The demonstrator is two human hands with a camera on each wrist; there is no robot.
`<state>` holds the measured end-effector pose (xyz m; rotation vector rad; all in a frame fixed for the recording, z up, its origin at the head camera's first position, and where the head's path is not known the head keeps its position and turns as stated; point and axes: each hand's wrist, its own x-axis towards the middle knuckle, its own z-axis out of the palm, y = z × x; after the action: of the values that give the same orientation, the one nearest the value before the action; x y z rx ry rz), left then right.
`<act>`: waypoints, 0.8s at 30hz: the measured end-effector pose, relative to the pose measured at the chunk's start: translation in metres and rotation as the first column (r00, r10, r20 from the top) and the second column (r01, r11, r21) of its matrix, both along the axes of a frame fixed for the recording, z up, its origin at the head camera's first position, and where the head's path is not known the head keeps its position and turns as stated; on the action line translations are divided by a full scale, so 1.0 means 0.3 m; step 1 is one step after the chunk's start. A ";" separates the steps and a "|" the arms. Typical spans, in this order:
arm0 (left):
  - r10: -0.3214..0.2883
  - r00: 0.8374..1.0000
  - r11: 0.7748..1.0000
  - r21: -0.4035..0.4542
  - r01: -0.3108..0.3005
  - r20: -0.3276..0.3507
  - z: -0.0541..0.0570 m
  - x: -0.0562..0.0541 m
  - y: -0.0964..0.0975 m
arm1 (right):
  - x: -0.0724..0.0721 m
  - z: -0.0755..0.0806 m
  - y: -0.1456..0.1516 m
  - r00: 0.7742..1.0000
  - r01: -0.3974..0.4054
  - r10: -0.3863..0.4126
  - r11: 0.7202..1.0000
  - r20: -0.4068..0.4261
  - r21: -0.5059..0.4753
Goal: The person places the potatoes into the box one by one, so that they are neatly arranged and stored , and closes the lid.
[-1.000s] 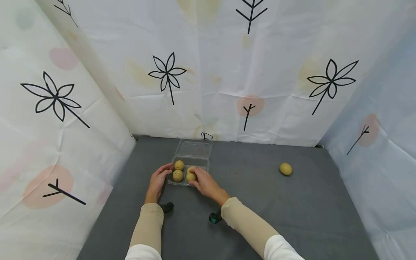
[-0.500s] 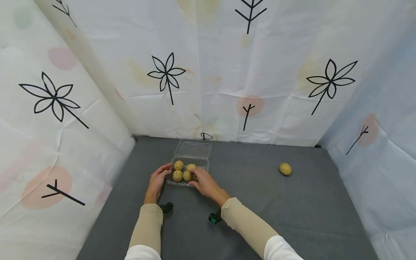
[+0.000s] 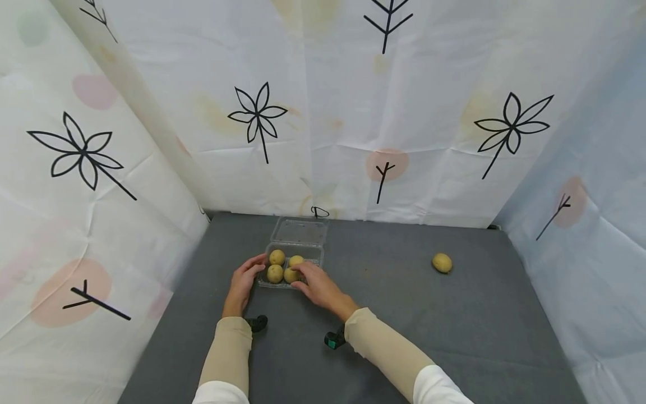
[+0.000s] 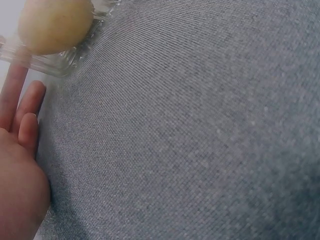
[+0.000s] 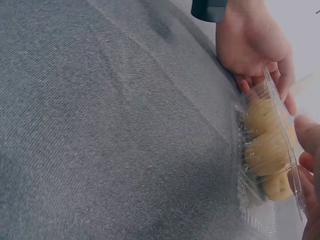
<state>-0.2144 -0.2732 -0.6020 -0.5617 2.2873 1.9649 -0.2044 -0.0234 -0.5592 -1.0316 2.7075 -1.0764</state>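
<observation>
A clear plastic clamshell box (image 3: 321,255) lies on the table with its lid (image 3: 301,230) folded back. Several round yellow potatoes sit inside, among them a front left potato (image 3: 275,274) and a back left potato (image 3: 277,257). My left hand (image 3: 243,283) rests at the box's left side, fingers along the wall; in the left wrist view its fingers (image 4: 14,95) reach the box edge fairly straight. My right hand (image 3: 323,289) reaches over the right rim, thumb and fingers round the front right potato (image 3: 290,274). Its fingers partly cover the back right potato (image 3: 296,260).
One more potato (image 3: 442,262) lies alone toward the right side of the grey table (image 3: 383,280). Printed white curtains (image 3: 333,112) stand behind the table and on both sides. A dark wrist device (image 3: 335,339) hangs under the right wrist.
The front right potato has shifted left in the box over the last second, my right fingers staying with it. My left hand has kept its place at the box's side.
</observation>
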 end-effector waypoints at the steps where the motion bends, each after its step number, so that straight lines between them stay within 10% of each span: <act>1: -0.002 1.000 1.000 0.000 0.002 0.001 -0.001 -0.001 0.000 | 0.001 0.002 0.003 1.000 -0.006 0.006 1.000 -0.004 -0.005; 10: 0.004 1.000 1.000 -0.011 -0.005 -0.008 0.003 0.004 -0.003 | -0.007 0.009 0.031 0.988 -0.041 0.037 0.999 -0.151 -0.026; 24: 0.010 1.000 1.000 0.010 -0.010 0.000 0.004 0.001 0.004 | -0.029 -0.006 0.129 0.975 0.099 -0.053 0.973 -0.216 0.209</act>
<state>-0.2139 -0.2721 -0.6006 -0.5739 2.2776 1.9794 -0.2132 0.0153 -0.5611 -1.0660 2.9689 -0.6901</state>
